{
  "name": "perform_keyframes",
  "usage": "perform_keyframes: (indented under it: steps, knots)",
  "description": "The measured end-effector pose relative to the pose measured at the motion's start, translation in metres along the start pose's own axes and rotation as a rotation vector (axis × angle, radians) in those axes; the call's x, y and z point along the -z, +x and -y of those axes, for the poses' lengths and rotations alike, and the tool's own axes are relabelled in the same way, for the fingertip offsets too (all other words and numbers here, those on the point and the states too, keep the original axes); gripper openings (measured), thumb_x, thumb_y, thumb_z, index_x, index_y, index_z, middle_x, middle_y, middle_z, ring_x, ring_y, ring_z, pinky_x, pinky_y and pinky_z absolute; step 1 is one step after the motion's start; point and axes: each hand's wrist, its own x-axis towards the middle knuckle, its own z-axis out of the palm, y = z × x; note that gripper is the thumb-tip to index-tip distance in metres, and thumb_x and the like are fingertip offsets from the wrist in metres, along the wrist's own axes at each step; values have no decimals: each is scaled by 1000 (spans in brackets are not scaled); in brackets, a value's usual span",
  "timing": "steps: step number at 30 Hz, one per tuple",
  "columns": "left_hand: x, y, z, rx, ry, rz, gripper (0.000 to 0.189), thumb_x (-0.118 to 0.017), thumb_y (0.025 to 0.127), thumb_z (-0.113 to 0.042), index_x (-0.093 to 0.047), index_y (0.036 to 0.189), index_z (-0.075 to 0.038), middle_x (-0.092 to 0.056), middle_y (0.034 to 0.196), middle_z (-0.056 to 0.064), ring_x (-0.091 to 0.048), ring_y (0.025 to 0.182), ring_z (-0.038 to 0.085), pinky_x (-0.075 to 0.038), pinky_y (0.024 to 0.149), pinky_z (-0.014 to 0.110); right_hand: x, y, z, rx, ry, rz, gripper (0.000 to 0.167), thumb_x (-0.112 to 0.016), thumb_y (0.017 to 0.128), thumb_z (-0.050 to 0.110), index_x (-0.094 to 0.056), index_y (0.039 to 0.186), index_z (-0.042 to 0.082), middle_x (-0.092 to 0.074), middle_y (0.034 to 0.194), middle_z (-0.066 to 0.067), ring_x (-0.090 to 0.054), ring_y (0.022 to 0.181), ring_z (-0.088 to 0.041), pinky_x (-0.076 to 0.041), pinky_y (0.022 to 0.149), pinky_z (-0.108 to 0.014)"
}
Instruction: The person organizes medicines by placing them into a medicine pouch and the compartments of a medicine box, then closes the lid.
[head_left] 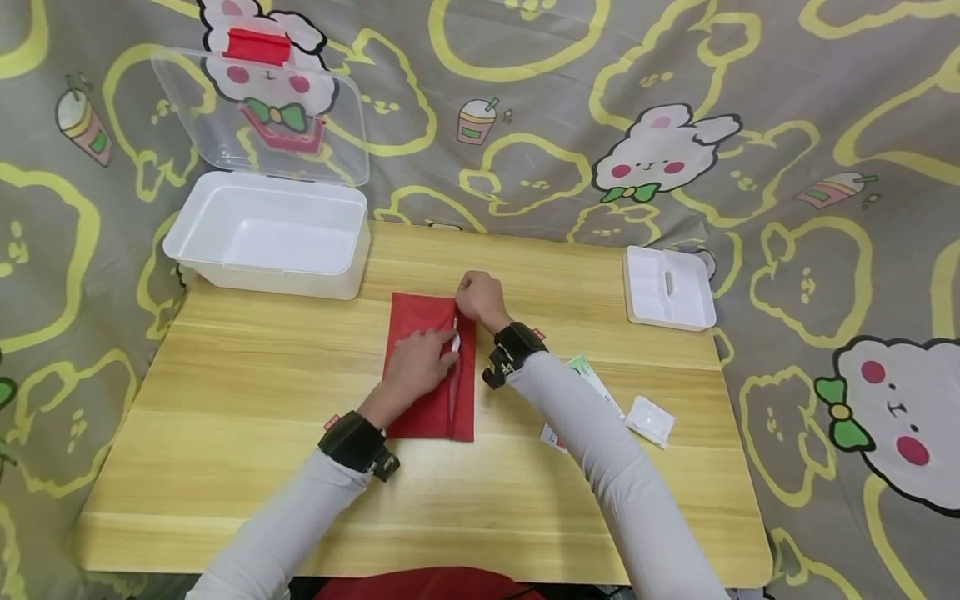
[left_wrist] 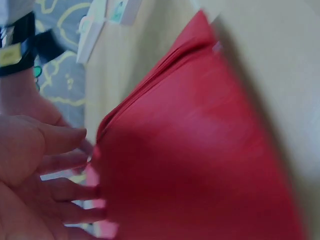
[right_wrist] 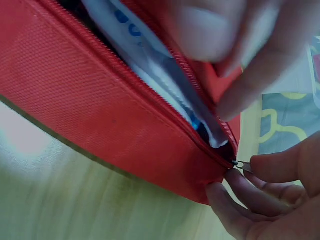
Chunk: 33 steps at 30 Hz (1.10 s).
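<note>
A red zippered pouch (head_left: 422,417) lies flat on the table, its zip running along the right side. The zip gapes, and a white plastic packet (right_wrist: 167,75) with blue print shows inside. My right hand (head_left: 482,300) is at the pouch's far right corner; its thumb and fingers pinch the metal zipper pull (right_wrist: 243,166). My left hand (head_left: 420,362) rests on the pouch with fingers extended, its fingertips near the zip opening. In the left wrist view the fingers of the left hand (left_wrist: 45,185) look straight against the red fabric.
A white plastic box (head_left: 300,275) with its clear lid (head_left: 262,125) raised stands at the back left. A white divided tray (head_left: 670,287) sits at the back right. Partly behind my right forearm are a green-and-white card or packet (head_left: 600,385) and a small white plastic case (head_left: 650,421).
</note>
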Motion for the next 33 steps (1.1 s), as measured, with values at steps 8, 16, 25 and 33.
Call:
perform_keyframes:
  steps: [8, 16, 25, 33]
  knots:
    - [42, 59, 8, -17, 40, -142, 17, -57, 95, -13, -69, 87, -5, -69, 80, 14, -66, 75, 35, -53, 65, 47, -4, 2, -7, -19, 82, -38, 19, -57, 91, 10, -74, 92, 5, -74, 99, -10, -65, 95, -30, -45, 73, -29]
    - [50, 113, 5, 133, 41, 13, 25, -54, 89, -11, -50, 64, -11, -46, 68, 3, -45, 69, 22, -44, 64, 39, -5, 0, -3, -6, 115, -72, 18, -61, 93, 16, -76, 95, 7, -75, 100, -10, -65, 95, -30, -48, 77, -32]
    - [46, 131, 13, 196, 90, 302, 16, -49, 92, -13, -59, 82, -4, -50, 90, 10, -48, 82, 23, -45, 74, 32, -12, -6, -2, -25, 191, -111, 13, -64, 94, 15, -75, 94, 9, -77, 93, -8, -69, 87, -23, -47, 68, -27]
    - [41, 143, 25, 162, 178, 353, 28, -60, 92, -25, -67, 93, 2, -55, 94, 11, -50, 83, 21, -52, 84, 33, -12, -5, -4, 4, 169, -132, 11, -66, 93, 13, -75, 91, 8, -76, 87, -8, -66, 80, -21, -44, 63, -25]
